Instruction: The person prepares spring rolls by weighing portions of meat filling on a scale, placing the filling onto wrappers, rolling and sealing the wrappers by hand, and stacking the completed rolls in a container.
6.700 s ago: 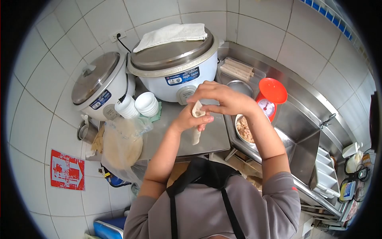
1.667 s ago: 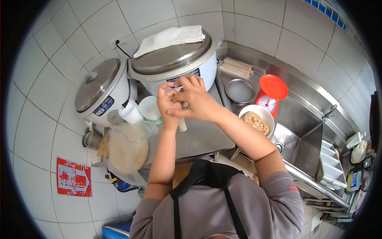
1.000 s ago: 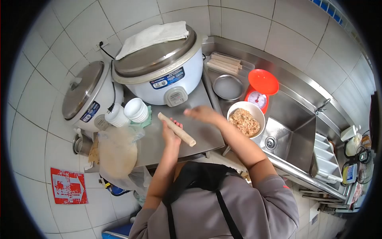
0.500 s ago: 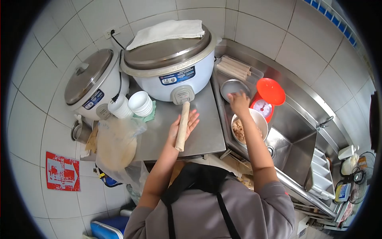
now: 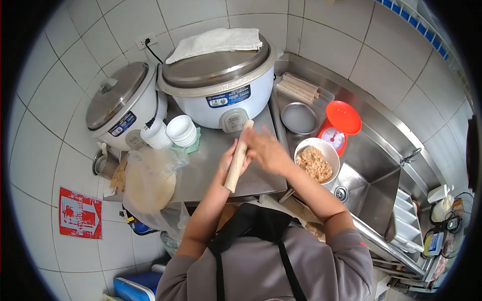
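Far L., a plastic bag [image 5: 131, 194] w/ pale round sheets [image 5: 153, 183] lies at the edge of the metal counter [image 5: 198, 173]; just behind it, two stacks of white cups [image 5: 182, 131] stand side by side, the R. stack on a green cloth [image 5: 194, 144]. Behind these: small cooker [image 5: 118, 108] and, to its R., large cooker [image 5: 191, 103] w/ a folded white towel [image 5: 216, 44] on its lid. Ctr., the L. hand [image 5: 227, 158] cradles a pale roll [image 5: 237, 163] slantwise abv. the counter, thumb on one side, fingers curled round the other. Next, the R. hand [image 5: 271, 152] is at the roll's upper part, too blurred to tell whether its fingers are spread or pinching, or touch the roll. Farther R.: clear tray [image 5: 327, 96] of similar rolls [image 5: 297, 86], round pan [image 5: 299, 119], bowl [image 5: 333, 154] of chopped filling [image 5: 314, 163], red scale [image 5: 343, 118], then metal sink [image 5: 374, 160].
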The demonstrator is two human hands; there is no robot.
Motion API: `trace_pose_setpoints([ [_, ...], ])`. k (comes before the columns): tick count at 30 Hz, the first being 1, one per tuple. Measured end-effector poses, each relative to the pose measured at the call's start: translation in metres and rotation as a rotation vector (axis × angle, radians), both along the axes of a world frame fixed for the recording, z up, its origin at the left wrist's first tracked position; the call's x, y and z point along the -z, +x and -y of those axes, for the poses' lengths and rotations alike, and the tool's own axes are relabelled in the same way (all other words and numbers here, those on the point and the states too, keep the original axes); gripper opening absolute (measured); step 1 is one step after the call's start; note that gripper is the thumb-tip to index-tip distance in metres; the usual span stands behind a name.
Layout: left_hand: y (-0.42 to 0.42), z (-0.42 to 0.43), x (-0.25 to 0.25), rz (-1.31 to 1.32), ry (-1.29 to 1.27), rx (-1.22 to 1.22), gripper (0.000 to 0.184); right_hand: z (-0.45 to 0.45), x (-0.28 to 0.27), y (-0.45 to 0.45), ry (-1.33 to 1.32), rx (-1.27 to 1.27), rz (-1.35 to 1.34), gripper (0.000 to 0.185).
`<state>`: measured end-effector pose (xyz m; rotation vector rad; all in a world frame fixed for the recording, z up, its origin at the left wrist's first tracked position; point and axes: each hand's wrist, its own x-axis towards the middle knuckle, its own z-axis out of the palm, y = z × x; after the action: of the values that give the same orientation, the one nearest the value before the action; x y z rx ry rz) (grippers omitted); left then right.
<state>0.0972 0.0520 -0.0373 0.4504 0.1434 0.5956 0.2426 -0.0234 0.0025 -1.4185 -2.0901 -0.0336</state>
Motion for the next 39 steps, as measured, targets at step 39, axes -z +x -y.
trace_pose_setpoints([
  [39, 0.097, 0.013, -0.033, -0.289, 0.466, -0.254, 0.082, 0.010, 0.034, 0.051, -0.491, -0.052, -1.528, 0.035],
])
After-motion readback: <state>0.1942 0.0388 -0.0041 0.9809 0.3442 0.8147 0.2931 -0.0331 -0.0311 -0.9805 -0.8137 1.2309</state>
